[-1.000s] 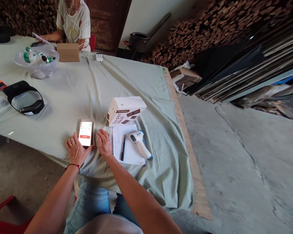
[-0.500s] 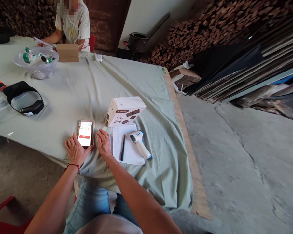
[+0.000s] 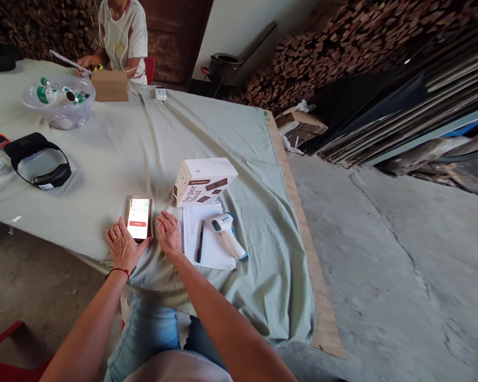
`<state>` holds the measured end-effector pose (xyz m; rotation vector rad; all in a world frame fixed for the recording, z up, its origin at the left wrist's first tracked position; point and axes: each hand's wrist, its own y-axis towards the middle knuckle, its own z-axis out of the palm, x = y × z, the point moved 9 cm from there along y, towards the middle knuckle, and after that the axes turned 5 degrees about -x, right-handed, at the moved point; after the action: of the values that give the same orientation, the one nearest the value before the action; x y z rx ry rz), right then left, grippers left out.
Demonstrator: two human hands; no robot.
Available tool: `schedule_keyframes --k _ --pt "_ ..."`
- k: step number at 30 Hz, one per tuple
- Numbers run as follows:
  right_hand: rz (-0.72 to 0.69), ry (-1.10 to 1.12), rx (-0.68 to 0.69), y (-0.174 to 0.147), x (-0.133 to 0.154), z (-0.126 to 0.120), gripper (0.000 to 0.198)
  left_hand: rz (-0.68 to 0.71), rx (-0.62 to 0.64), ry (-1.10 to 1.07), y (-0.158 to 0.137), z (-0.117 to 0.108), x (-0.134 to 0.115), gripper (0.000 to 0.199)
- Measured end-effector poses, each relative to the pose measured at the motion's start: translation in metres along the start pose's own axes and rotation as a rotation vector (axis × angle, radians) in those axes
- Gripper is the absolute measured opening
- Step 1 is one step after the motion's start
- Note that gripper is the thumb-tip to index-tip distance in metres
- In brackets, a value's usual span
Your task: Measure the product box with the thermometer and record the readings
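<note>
My left hand [image 3: 123,245] grips the lower left of a smartphone [image 3: 138,219], its thumb along the bottom edge and its fingers at the left side. The lit screen shows numbers and a red button. Just right of the phone, my right hand [image 3: 169,234] rests on the cloth, fingers loosely bent and somewhat apart, holding nothing. Beside it lies a spiral notebook [image 3: 215,257] with a black pen [image 3: 200,241] and a white-and-blue infrared thermometer [image 3: 228,234] on it. A white "Super Meal" box [image 3: 207,180] stands at the notebook's far edge.
A pale green cloth [image 3: 127,154] covers the table. On the left are a black head-worn device [image 3: 40,159] and a clear plastic bowl [image 3: 58,106] with bottles. A cardboard box [image 3: 110,86] stands before a seated person [image 3: 123,37]. A small white box [image 3: 160,94] sits nearby.
The numbers on the phone screen have changed. Across the table, the other person has shifted, and something yellow now shows near their hand. My hands have stayed in place.
</note>
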<state>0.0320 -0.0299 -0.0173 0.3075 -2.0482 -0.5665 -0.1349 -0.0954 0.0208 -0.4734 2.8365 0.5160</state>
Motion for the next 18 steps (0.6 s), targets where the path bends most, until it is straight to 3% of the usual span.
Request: schedule_keyframes --k 13,18 --pt "0.030 0.039 -0.012 0.0003 -0.0013 0.0000 0.033 0.007 -0.014 -0.009 0.0002 0.0006 0.0014 0.097" --pt "0.047 0.038 -0.002 0.0002 -0.0024 0.0011 0.031 -0.010 -0.013 -0.026 0.0006 -0.0032 0.0001 0.104"
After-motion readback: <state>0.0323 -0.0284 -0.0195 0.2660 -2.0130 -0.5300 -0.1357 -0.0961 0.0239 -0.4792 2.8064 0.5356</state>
